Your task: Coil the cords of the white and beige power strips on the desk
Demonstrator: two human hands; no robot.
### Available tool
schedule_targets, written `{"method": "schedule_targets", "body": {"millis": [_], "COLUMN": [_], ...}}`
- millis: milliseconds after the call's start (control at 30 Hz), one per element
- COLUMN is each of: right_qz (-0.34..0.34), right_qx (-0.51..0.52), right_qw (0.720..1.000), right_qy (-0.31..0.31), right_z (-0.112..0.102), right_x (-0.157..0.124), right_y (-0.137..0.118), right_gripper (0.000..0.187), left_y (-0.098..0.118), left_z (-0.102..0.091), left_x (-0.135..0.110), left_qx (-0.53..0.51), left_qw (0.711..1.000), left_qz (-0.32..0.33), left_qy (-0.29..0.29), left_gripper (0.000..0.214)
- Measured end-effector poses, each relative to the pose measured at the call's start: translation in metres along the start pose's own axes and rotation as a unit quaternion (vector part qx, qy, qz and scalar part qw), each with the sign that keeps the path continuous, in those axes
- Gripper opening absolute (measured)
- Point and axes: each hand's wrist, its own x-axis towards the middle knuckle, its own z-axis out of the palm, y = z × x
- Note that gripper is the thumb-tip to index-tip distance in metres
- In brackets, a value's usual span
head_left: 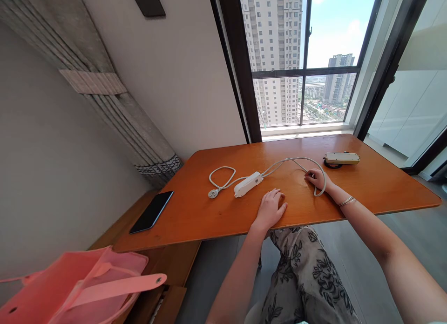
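Observation:
A white oblong box [248, 184] with a cord at each end lies on the orange-brown table. From its left end a short looped cord runs to a white plug [213, 193]. The white cord [289, 159] on its other side arcs across to my right hand [318, 178], whose fingers are closed on it; a loop of it hangs over the back of that hand. My left hand [271, 207] rests palm down near the table's front edge, fingers stretched out and holding nothing, just right of the box.
A beige oblong block [342, 158] with a black cord lies at the back right of the table [195, 221]. A dark tablet [152, 212] is at its left edge. A pink bag [70, 286] stands at lower left. Behind are a window [303, 72] and a tied curtain [115, 105].

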Motion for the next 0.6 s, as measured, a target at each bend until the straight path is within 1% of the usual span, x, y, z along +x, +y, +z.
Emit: {"method": "schedule_targets", "body": {"millis": [467, 600], "right_qz": [-0.008, -0.009], "right_qx": [-0.002, -0.002], "right_qw": [1.0, 1.0], "right_qy": [0.005, 0.003], "right_z": [-0.0011, -0.0016], "right_x": [-0.0012, -0.0009], "right_y": [-0.0015, -0.0017], "right_gripper": [0.012, 0.012], "left_y": [-0.0008, 0.0008], "left_z": [0.0014, -0.0002], "left_x": [-0.0002, -0.0005], "left_qx": [-0.003, 0.0], "left_qw": [1.0, 1.0], "left_qz": [0.005, 0.003], "left_qy": [0.008, 0.0], "left_gripper": [0.022, 0.024]}}
